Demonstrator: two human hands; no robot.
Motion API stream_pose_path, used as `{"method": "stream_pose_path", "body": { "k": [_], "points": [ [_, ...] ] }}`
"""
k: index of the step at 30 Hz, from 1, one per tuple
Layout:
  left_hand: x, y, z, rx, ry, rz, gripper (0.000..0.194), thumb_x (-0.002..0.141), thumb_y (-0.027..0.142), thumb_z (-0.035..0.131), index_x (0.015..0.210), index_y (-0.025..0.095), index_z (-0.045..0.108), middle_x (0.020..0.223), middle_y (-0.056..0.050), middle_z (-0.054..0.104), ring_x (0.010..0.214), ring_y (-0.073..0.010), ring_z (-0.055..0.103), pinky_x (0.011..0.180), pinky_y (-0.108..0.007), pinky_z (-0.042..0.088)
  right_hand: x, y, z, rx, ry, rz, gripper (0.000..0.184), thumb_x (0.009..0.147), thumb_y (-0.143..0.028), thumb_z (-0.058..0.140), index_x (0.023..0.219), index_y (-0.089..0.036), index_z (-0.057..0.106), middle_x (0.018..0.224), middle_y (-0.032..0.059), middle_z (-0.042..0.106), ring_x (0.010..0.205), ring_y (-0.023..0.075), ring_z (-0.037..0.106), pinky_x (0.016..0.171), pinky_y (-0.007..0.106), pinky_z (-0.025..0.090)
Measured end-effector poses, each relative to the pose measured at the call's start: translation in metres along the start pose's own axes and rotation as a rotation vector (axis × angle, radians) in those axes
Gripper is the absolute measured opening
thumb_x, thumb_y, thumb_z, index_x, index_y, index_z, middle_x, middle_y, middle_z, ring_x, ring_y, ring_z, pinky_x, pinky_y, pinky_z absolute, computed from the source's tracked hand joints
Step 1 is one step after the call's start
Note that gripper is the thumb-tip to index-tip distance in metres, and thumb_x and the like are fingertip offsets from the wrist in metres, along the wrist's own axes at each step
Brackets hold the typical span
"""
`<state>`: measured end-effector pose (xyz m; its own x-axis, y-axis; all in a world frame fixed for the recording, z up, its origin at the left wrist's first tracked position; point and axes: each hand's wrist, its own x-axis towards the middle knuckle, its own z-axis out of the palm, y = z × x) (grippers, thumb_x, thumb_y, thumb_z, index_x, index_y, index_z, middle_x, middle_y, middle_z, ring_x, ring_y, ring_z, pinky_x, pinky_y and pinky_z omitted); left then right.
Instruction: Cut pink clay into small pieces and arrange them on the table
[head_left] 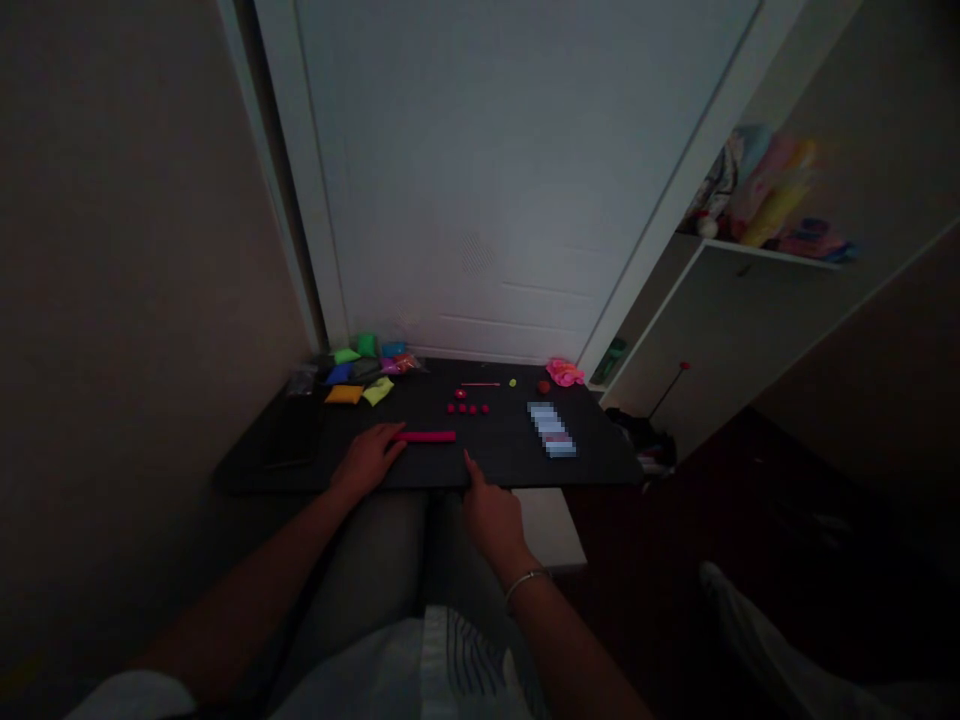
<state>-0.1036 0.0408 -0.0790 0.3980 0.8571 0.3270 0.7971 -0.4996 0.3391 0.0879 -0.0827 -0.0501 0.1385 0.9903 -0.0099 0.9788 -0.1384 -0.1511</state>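
My left hand [369, 458] rests on a low black table [517, 460], fingers lying flat with the tips at the left end of a pink clay roll [429, 436]. My right hand [491, 512] sits at the table's near edge, index finger stretched toward the tabletop, holding nothing that I can see. Beyond the roll lie several small red clay balls [469, 408], a thin pink stick [480, 384], a small yellow-green bit [513, 382] and a red lump [544, 386].
Several coloured clay packets [360, 372] are piled at the table's back left. A crumpled pink wrapper [565, 373] lies at the back right, a blurred flat item [552, 429] near it. A white door stands behind; white shelves [750, 250] with coloured things are at right.
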Motion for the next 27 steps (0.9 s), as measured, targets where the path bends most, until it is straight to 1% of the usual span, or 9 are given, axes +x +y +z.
{"method": "stream_pose_path", "body": {
  "k": [3,6,9,13,16,20,23,25,27],
  "points": [
    [0.001,0.002,0.001,0.048,0.009,0.024,0.044,0.085,0.039,0.034,0.121,0.017,0.048,0.121,-0.01,0.054,0.111,-0.0217,0.049,0.093,-0.037,0.038,0.002,-0.002,0.0,0.016,0.028,-0.006,0.037,0.085,-0.018,0.035,0.122,-0.018,0.04,0.083,0.0098,0.067,0.074,0.0217,0.065,0.062,0.029,0.045],
    [0.003,0.006,0.002,0.094,0.003,0.05,0.041,0.085,0.037,0.036,0.118,0.019,0.052,0.123,-0.01,0.053,0.114,-0.0237,0.046,0.094,-0.04,0.037,0.007,-0.003,-0.003,0.016,0.016,0.0,0.027,0.09,-0.021,0.028,0.111,-0.016,0.045,0.081,0.0109,0.067,0.073,0.0201,0.066,0.062,0.029,0.046],
    [0.008,0.013,0.004,0.078,-0.012,0.064,0.039,0.083,0.038,0.04,0.114,0.019,0.054,0.121,-0.01,0.054,0.114,-0.0253,0.047,0.094,-0.042,0.036,0.012,-0.004,-0.003,0.015,-0.004,0.022,0.026,0.092,-0.024,0.024,0.101,-0.014,0.046,0.078,0.0123,0.066,0.072,0.0201,0.066,0.062,0.029,0.046],
    [0.018,0.022,0.007,-0.026,-0.069,0.083,0.036,0.081,0.037,0.044,0.109,0.018,0.057,0.111,-0.009,0.06,0.103,-0.0225,0.054,0.088,-0.037,0.041,0.018,-0.003,-0.001,0.061,-0.031,0.073,0.021,0.091,-0.023,0.029,0.097,-0.013,0.046,0.08,0.0122,0.065,0.073,0.0213,0.065,0.063,0.03,0.046],
    [0.022,0.033,0.008,-0.08,-0.092,0.081,0.031,0.084,0.034,0.039,0.098,0.017,0.061,0.098,-0.008,0.063,0.093,-0.0203,0.057,0.083,-0.034,0.043,0.022,0.0,-0.001,0.113,-0.003,0.101,0.018,0.089,-0.023,0.032,0.092,-0.015,0.047,0.087,0.0116,0.064,0.078,0.02,0.064,0.066,0.029,0.044],
    [0.022,0.055,0.013,-0.078,-0.109,0.1,0.029,0.085,0.032,0.039,0.097,0.017,0.061,0.093,-0.008,0.063,0.089,-0.0198,0.058,0.079,-0.033,0.044,0.028,0.008,-0.004,0.133,0.049,0.141,0.018,0.089,-0.022,0.031,0.09,-0.015,0.047,0.086,0.0098,0.063,0.079,0.0187,0.063,0.064,0.026,0.042],
    [0.019,0.07,0.02,-0.005,-0.092,0.102,0.028,0.085,0.027,0.04,0.1,0.017,0.061,0.099,-0.01,0.063,0.093,-0.0225,0.057,0.081,-0.037,0.043,0.032,0.015,-0.005,0.119,0.062,0.19,0.018,0.089,-0.024,0.031,0.091,-0.015,0.046,0.081,0.0083,0.064,0.073,0.0185,0.063,0.06,0.026,0.041],
    [0.016,0.078,0.026,0.028,-0.058,0.126,0.03,0.085,0.021,0.038,0.108,0.018,0.058,0.111,-0.009,0.06,0.103,-0.0239,0.053,0.088,-0.04,0.039,0.033,0.018,-0.005,0.113,0.086,0.196,0.017,0.089,-0.024,0.032,0.091,-0.015,0.047,0.08,0.0075,0.064,0.072,0.0178,0.063,0.059,0.025,0.04],
    [0.014,0.085,0.032,0.029,-0.051,0.189,0.035,0.085,0.017,0.035,0.115,0.019,0.053,0.122,-0.007,0.054,0.113,-0.0229,0.047,0.096,-0.042,0.033,0.034,0.02,-0.003,0.114,0.121,0.18,0.015,0.088,-0.023,0.034,0.089,-0.016,0.048,0.082,0.0063,0.063,0.072,0.0169,0.063,0.058,0.024,0.039]
  ]
}}
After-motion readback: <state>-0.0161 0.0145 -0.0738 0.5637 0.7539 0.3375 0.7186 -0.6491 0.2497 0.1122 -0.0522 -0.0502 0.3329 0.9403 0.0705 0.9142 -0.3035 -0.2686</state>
